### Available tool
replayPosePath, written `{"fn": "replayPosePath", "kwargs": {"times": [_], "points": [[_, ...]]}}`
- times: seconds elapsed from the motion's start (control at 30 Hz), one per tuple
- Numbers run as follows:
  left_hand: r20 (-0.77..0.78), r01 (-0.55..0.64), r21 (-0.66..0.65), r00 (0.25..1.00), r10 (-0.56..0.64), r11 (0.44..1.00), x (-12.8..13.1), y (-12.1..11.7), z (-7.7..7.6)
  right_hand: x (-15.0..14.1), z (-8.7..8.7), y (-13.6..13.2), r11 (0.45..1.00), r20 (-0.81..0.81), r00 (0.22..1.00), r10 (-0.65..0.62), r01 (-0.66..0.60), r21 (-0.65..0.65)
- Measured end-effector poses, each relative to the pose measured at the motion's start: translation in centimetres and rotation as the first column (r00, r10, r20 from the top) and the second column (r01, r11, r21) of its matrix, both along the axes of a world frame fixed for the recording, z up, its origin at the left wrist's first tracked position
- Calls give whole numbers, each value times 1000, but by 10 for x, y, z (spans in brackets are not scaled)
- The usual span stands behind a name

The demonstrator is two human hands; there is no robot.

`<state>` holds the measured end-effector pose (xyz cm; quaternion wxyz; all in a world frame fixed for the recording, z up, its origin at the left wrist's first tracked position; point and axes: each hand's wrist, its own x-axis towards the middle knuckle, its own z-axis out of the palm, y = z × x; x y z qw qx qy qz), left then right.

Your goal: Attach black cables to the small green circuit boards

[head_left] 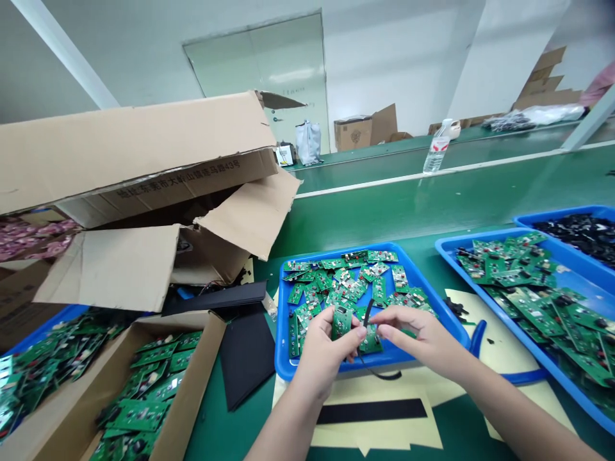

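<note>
Green circuit board held in left hand, right hand pinching black wire.

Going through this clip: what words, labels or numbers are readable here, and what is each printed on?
Cardboard box flap: printed Chinese address, "东莞市大岭山镇…43号", some characters unclear.
Water bottle label: too small to read.
Green circuit boards: markings too small to read.
</note>
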<state>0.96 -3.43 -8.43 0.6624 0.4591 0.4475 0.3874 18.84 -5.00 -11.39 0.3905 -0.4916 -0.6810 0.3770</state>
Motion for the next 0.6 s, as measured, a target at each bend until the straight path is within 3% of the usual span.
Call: {"fn": "replayPosePath", "kwargs": {"times": [0.13, 0.33, 0.6], "points": [[15, 3, -8, 1000, -3, 1000, 3, -2, -3, -8, -2, -4, 1000, -93, 996, 0, -1, -1], [32, 63, 27, 997, -64, 998, 7, -5, -6, -8, -3, -3, 1000, -110, 994, 1, 1, 15], [31, 45, -3, 999, -45, 999, 6, -5, -3, -3, 3, -5, 965, -248, 937, -246, 260, 25]]}}
